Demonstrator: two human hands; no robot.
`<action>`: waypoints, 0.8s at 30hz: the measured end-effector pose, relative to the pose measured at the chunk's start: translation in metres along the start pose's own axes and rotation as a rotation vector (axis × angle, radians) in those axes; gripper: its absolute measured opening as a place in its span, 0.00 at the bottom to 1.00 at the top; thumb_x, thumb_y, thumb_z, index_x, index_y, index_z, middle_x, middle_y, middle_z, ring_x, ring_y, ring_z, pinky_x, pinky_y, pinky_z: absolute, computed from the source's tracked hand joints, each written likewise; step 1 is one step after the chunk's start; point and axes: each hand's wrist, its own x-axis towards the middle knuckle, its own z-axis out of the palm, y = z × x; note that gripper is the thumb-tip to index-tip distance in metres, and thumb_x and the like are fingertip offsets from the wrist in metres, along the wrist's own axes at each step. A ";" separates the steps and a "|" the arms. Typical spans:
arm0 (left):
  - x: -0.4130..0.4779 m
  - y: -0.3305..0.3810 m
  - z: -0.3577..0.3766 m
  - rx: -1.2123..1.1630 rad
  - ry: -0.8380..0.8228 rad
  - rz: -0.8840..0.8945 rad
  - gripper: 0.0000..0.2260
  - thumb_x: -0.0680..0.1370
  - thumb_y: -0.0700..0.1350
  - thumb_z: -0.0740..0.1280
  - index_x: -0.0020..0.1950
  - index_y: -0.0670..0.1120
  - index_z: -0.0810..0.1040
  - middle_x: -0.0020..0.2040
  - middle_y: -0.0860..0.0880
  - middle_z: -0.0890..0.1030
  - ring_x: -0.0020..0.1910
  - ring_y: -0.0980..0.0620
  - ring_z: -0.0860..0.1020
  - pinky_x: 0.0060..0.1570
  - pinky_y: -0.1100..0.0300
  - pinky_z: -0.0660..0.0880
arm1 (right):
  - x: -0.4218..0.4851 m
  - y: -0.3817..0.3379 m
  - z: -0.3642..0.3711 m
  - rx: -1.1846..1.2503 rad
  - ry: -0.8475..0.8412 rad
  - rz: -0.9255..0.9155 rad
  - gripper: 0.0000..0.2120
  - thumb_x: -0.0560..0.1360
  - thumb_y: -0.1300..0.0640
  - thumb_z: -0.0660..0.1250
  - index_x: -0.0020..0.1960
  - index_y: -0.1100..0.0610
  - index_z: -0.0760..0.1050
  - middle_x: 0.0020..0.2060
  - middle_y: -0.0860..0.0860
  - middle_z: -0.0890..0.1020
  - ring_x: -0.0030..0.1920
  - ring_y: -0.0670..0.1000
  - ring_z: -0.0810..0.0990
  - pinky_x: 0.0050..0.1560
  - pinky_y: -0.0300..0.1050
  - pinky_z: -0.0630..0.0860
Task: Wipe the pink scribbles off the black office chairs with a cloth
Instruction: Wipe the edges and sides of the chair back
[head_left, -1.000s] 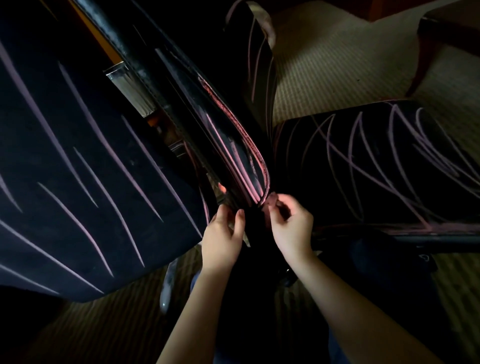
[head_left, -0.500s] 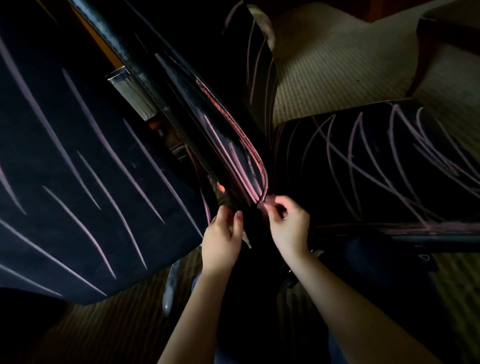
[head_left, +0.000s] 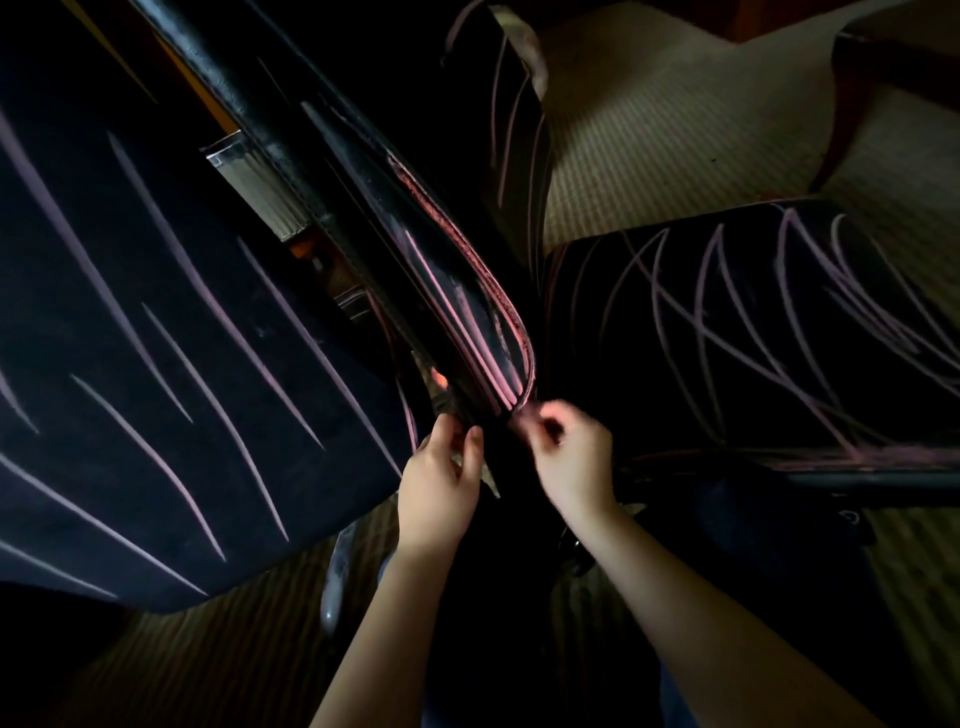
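Observation:
A black armrest (head_left: 457, 312) with pink lines along it runs down the middle to its near tip. My left hand (head_left: 441, 483) grips the armrest's near end from the left, thumb and fingers curled on it. My right hand (head_left: 571, 457) is at the tip from the right, fingertips pinching a small pink-stained piece that looks like the cloth (head_left: 522, 415); the dark makes it hard to tell. The left chair's seat (head_left: 156, 364) and the right chair's seat (head_left: 753, 338) both carry long pink scribbles.
Beige ribbed carpet (head_left: 675, 130) lies beyond and under the chairs. Another scribbled armrest (head_left: 519, 130) rises behind the middle one. A metal bracket (head_left: 260, 192) sits under the left chair's arm. A dark chair base (head_left: 779, 545) is at lower right.
Both hands stay at the armrest's near tip. My right hand's fingers have shifted slightly against the tip; the left hand has barely moved.

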 end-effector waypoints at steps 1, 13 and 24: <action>0.000 0.000 0.000 -0.005 -0.001 -0.002 0.08 0.80 0.51 0.60 0.45 0.48 0.70 0.33 0.49 0.77 0.33 0.49 0.77 0.33 0.47 0.75 | -0.005 0.003 0.005 -0.043 -0.061 0.006 0.04 0.71 0.64 0.73 0.45 0.61 0.82 0.38 0.54 0.85 0.38 0.54 0.83 0.41 0.33 0.69; -0.001 0.002 0.000 -0.011 0.002 0.024 0.09 0.80 0.51 0.61 0.44 0.46 0.70 0.31 0.50 0.76 0.30 0.50 0.76 0.31 0.48 0.74 | -0.026 0.010 0.015 -0.056 -0.008 -0.105 0.07 0.70 0.66 0.68 0.47 0.63 0.82 0.42 0.55 0.84 0.43 0.52 0.82 0.49 0.34 0.72; -0.002 0.003 0.002 -0.021 0.021 0.017 0.09 0.80 0.49 0.61 0.44 0.45 0.69 0.31 0.49 0.76 0.31 0.46 0.76 0.32 0.47 0.73 | -0.030 0.018 0.019 -0.083 -0.045 -0.048 0.10 0.70 0.68 0.67 0.49 0.63 0.83 0.45 0.57 0.85 0.46 0.53 0.83 0.52 0.35 0.72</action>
